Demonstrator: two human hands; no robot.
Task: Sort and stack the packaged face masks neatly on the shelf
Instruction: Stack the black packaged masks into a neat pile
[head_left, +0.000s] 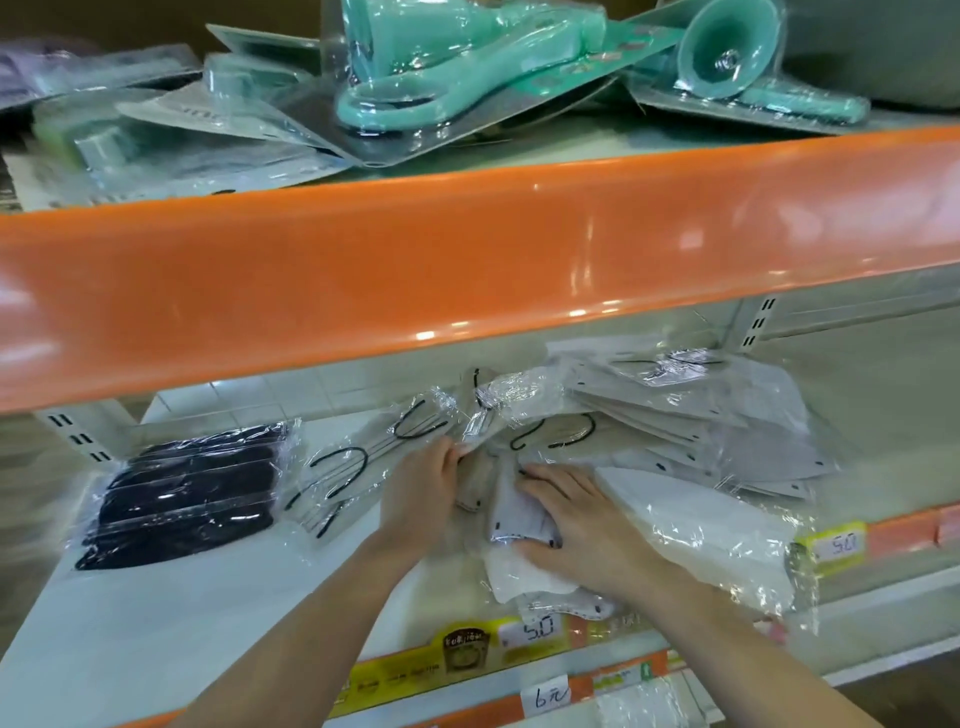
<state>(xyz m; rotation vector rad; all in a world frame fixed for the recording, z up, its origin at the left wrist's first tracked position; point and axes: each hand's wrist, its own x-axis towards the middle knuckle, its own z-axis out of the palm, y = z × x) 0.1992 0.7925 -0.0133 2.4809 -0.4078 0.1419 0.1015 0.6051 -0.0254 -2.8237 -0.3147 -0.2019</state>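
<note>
mask packs (675, 415) on shelf (156, 623) — hands (421, 499) atop

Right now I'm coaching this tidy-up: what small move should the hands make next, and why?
Probably draw the loose grey mask packs into one squared pile. The left hand and right hand both rest on them, and they lie crooked beside the fanned grey stack.

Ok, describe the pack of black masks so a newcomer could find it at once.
Find the white lower shelf under the orange shelf edge. At its far left, apart from both hands, lies the clear plastic pack of black masks, the only dark pack there.
</note>
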